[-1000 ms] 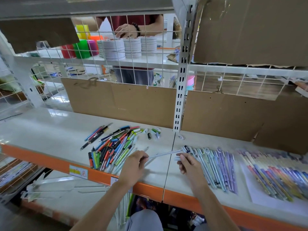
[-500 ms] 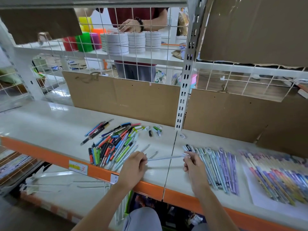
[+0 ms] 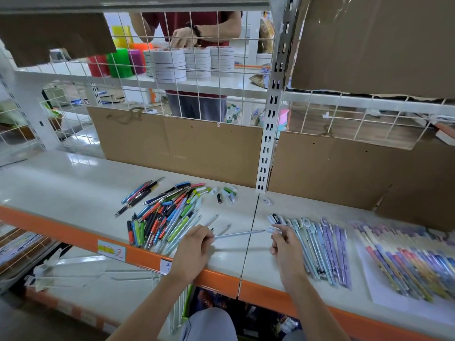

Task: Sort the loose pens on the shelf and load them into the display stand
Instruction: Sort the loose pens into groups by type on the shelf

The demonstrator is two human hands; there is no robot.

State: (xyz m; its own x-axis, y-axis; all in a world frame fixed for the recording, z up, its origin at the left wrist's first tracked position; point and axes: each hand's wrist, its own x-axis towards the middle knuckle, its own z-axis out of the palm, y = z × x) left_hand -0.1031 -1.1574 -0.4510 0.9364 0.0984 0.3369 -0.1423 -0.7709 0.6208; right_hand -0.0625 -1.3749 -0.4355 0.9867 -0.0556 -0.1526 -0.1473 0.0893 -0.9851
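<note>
- Left hand [image 3: 194,244] pinches a slim pale pen [image 3: 240,234], lying level at lower centre, tip pointing right.
- Right hand [image 3: 283,244] pinches its white cap [image 3: 273,229] just beyond the tip, above the shelf [image 3: 73,183].

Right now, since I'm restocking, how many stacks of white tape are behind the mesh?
3, side by side on the far shelf: left stack, middle stack, right stack. More may be hidden.

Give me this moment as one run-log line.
left hand: grips pale pen | right hand: pinches its cap | mixed pile: left | sorted row: right | stand: not seen
</note>
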